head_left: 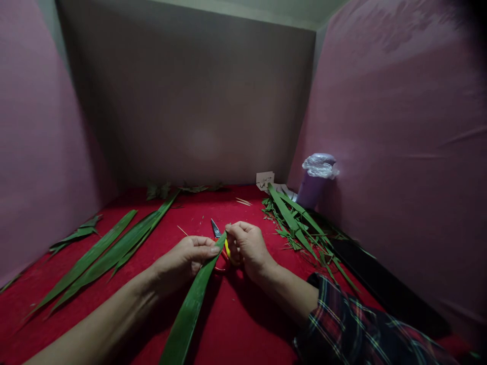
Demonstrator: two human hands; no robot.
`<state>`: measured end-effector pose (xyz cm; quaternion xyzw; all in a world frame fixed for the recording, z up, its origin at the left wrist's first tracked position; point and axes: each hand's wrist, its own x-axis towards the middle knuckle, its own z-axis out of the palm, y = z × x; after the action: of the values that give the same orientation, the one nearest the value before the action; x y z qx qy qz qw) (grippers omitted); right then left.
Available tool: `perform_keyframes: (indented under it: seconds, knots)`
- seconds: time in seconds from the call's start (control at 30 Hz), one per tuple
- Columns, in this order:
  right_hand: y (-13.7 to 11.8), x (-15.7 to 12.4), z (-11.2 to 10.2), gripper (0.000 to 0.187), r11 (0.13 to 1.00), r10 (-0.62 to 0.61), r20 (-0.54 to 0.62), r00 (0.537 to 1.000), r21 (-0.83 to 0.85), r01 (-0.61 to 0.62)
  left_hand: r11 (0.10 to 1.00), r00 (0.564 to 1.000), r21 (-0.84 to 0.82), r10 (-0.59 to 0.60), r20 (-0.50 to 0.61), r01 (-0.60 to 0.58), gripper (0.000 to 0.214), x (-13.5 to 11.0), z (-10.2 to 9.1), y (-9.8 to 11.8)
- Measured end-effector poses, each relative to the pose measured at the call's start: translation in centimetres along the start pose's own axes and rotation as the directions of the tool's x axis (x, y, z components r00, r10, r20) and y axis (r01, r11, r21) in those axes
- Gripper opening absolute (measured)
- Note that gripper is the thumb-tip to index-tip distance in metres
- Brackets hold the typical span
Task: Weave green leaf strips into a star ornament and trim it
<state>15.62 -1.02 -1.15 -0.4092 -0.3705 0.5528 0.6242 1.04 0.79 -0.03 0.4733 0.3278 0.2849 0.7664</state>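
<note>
A long green leaf [190, 309] runs from the bottom edge up to both hands on the red cloth [236, 324]. My left hand [186, 258] pinches the leaf near its far tip with closed fingers. My right hand [247, 246] is curled shut at the leaf's tip, its fingers pressed together on the end. Small scissors [217, 230] with yellow and red handles lie just behind and under the hands, blades pointing away.
Several long leaves [110, 251] lie at the left. A heap of cut leaf strips [297, 225] lies at the right beside a purple cup [314, 185] covered with plastic. A white card [265, 180] stands at the back. Pink walls close both sides.
</note>
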Motion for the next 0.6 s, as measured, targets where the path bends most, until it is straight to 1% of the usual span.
perform_keyframes:
  seconds: [0.17,0.27,0.37,0.47,0.6]
  knots:
    - [0.0,0.39,-0.39,0.029,1.0,-0.001,0.021,1.0,0.005,0.001,0.991,0.997,-0.12,-0.044,0.066,0.052,0.015,-0.2,0.1,0.28]
    - [-0.01,0.36,-0.33,0.033,1.0,-0.018,0.048,0.999,-0.004,0.018,0.982,0.993,-0.183,-0.018,0.12,0.04,0.015,-0.15,-0.21,0.22]
    - [0.06,0.07,0.01,0.031,0.998,-0.043,0.104,0.994,-0.035,0.047,0.975,0.987,-0.217,-0.005,0.159,0.039,0.008,0.07,-0.62,-0.02]
    - [0.12,-0.21,0.31,0.032,0.994,-0.073,0.159,0.984,-0.065,0.085,0.977,0.989,-0.21,-0.012,0.149,0.043,0.008,0.3,-0.83,-0.14]
    - [0.06,-0.38,0.39,0.032,0.99,-0.087,0.188,0.978,-0.093,0.106,0.978,0.993,-0.205,-0.023,0.115,0.046,0.009,0.4,-0.78,-0.02]
